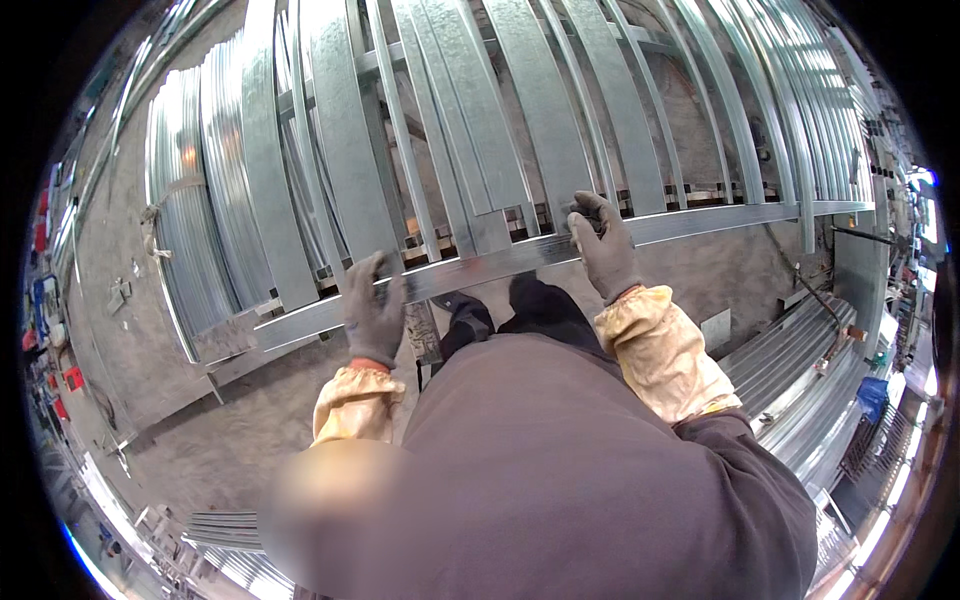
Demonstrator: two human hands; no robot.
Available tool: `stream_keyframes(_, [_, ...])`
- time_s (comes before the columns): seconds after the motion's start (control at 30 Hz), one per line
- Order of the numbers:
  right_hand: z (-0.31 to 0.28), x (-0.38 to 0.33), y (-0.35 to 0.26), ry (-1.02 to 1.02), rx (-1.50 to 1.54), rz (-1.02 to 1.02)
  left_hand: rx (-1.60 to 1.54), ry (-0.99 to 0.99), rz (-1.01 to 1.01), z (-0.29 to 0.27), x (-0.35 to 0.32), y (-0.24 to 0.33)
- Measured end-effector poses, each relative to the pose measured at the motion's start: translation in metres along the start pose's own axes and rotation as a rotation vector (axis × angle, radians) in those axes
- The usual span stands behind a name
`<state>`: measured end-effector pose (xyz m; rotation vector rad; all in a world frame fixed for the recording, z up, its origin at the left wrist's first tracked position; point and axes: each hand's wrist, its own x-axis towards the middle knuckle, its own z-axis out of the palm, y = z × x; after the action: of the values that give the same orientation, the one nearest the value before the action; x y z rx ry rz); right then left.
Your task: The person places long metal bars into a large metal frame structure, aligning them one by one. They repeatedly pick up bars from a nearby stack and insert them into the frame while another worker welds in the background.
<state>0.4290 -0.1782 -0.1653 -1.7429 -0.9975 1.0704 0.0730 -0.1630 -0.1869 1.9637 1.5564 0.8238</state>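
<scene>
Nearest the camera was the person's own body in a dark grey top, with tan sleeve covers (660,350) over both forearms. Both hands wore dark grey gloves. The left hand (373,310) lay over the near edge of a long metal rail (700,224), fingers curled down across its top and closed on it. The right hand (603,245) gripped the same rail further along, fingers wrapped over its upper face (the thumb could not be seen). The rail ran crosswise in front of the person, rising from lower left to upper right. Under it lay the concrete floor (200,440), and to the right a stack of metal channels (810,370). Beyond the rail, many metal strips (350,150) lay side by side, running away from the person, resting on crossbars. Further left sat a tied bundle of strips (185,200).
</scene>
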Motion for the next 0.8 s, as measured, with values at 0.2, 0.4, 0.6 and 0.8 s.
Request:
stream_keyframes(0.2, [0.02,0.048,-0.029,-0.147,-0.11,-0.189,-0.014,0.016,0.054,0.063,0.046,0.083])
stream_keyframes(0.4, [0.058,0.108,-0.029,-0.28,-0.329,0.025,0.258,-0.024,-0.258,0.122,0.085,0.088])
stream_keyframes(0.6, [0.055,0.145,-0.015,-0.474,0.033,0.104,-0.349,0.178,-0.321,0.124,0.111,0.091])
stream_keyframes(0.8, [-0.016,0.128,-0.056,-0.262,-0.164,0.135,-0.845,-0.152,-0.55,0.119,0.126,0.161])
